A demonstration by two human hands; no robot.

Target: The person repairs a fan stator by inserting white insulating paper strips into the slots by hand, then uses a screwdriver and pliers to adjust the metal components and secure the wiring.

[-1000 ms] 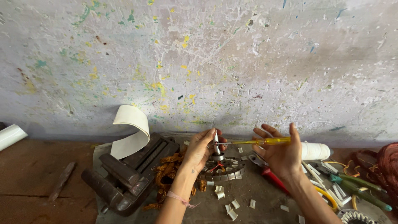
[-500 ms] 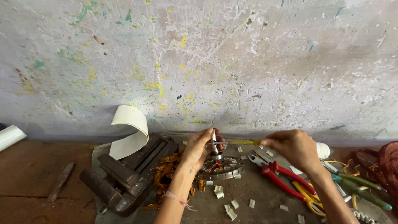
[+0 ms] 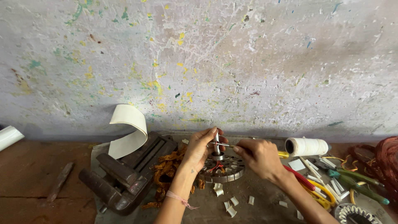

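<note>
My left hand (image 3: 200,147) grips the upright metal shaft (image 3: 216,140) of a round slotted motor stator (image 3: 224,168) lying on the bench. My right hand (image 3: 258,157) is closed on a yellow-handled screwdriver (image 3: 283,154), whose thin metal tip reaches across to the shaft near my left thumb. Red wires show inside the stator hub. Clumps of orange-brown copper winding (image 3: 166,170) lie just left of the stator, under my left wrist.
A dark iron bench vise (image 3: 124,178) sits at left with a curled white sheet (image 3: 128,132) behind it. A spool of white thread (image 3: 306,146), red and yellow pliers (image 3: 306,182), green-handled tools (image 3: 356,182), white scraps (image 3: 232,203), coiled copper wire (image 3: 387,159), and another stator (image 3: 354,213) lie at right.
My right hand went from open with the screwdriver resting across its fingers to closed on the handle, and moved left until the tip reached the shaft. My left hand stayed on the shaft.
</note>
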